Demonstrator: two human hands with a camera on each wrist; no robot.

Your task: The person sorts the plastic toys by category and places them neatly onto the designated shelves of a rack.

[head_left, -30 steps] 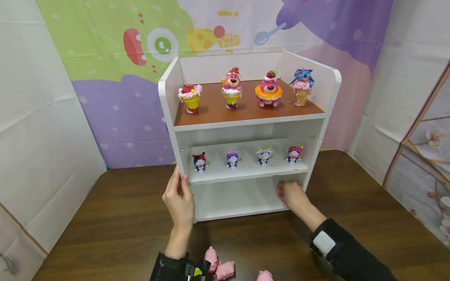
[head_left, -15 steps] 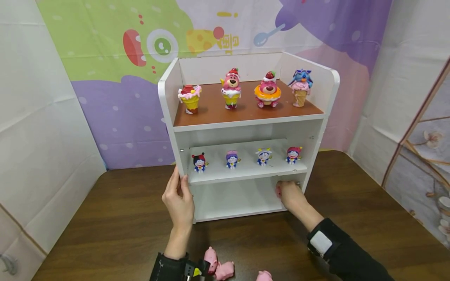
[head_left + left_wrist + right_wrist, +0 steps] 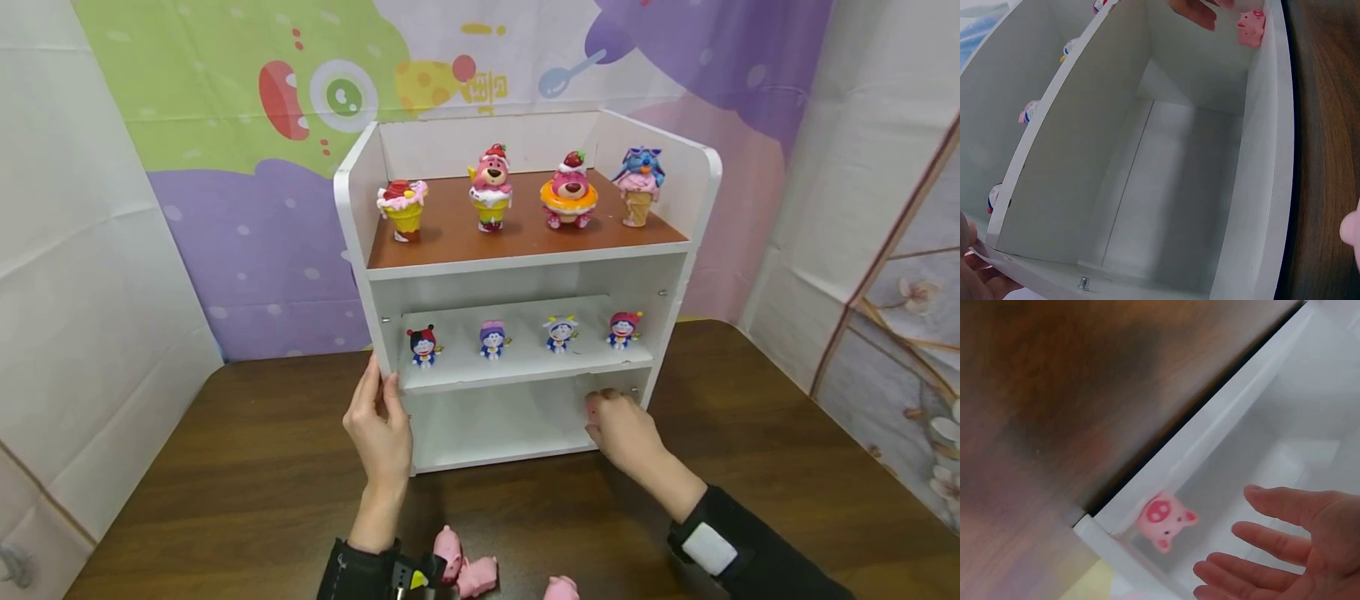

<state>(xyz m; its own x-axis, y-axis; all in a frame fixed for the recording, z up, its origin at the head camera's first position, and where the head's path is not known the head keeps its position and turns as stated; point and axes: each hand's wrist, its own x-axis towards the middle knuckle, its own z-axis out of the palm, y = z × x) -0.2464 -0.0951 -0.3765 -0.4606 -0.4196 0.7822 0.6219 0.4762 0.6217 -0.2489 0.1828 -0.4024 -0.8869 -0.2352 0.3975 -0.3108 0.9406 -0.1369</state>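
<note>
A white shelf unit [image 3: 480, 270] stands on the brown table. My left hand [image 3: 378, 446] holds its left side panel, with the thumb at the front edge. At the right end of the bottom shelf, a small pink pig figurine [image 3: 1164, 519] stands near the front corner; the left wrist view also has this pig [image 3: 1251, 28]. My right hand [image 3: 628, 429] is beside it, and in the right wrist view its fingers are spread, apart from the pig. In the head view that hand mostly hides the pig.
Several small blue-and-white figurines [image 3: 492, 340] line the middle shelf. On the brown top, several ice-cream and bear figurines [image 3: 568, 192] stand in a row. More pink pigs [image 3: 477, 577] lie on the table [image 3: 247, 475] in front, with another pig [image 3: 561, 588] to their right.
My right hand has loosened from the pig and shifted slightly, its forearm moving a little right and down. The left hand stays on the side panel.
</note>
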